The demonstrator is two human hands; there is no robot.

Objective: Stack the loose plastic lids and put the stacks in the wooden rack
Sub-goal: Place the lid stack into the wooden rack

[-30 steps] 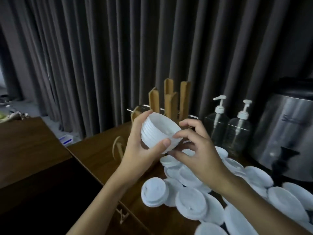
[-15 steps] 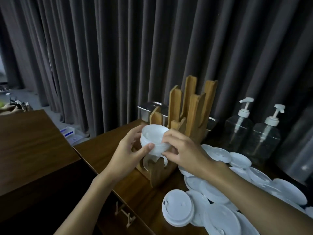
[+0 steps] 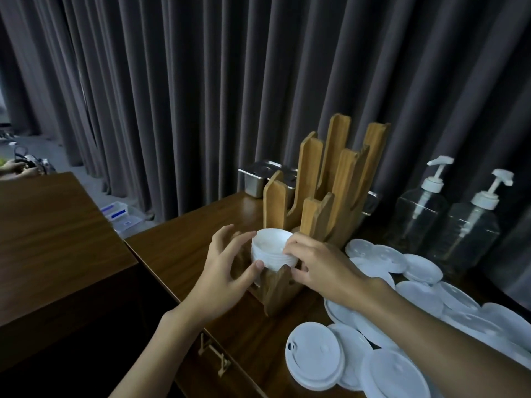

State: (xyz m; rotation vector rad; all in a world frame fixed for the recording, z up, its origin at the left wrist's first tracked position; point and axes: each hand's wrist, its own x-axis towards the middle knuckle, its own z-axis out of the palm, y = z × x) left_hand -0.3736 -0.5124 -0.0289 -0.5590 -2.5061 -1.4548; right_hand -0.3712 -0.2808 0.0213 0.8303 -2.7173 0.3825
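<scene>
The stack of lids (image 3: 271, 249) is at the near left end of the wooden rack (image 3: 330, 182), low between the short front posts, with its hollow side up. I cannot tell if it already rests on the bottom of the slot.

The left hand (image 3: 227, 272) is at the left side of the stack. Its thumb presses the lower side and its forefinger touches the upper rim, so these two pinch the stack lightly. The other fingers are spread and do not touch it. The right hand (image 3: 319, 265) holds the right side of the stack, with the fingers curled over the rim and the thumb lower, near the front post.

The taller slots of the rack, farther back, hold nothing that I can see. The rack stands on a dark wooden counter (image 3: 184, 248). To the right of it, many loose lids (image 3: 416, 282) lie in a heap, one over another, and a big lid (image 3: 314, 359) lies at the near edge.

Two clear pump bottles (image 3: 471, 228) stand far right. A metal container (image 3: 260, 176) is behind the rack, before a grey curtain (image 3: 201, 81).
</scene>
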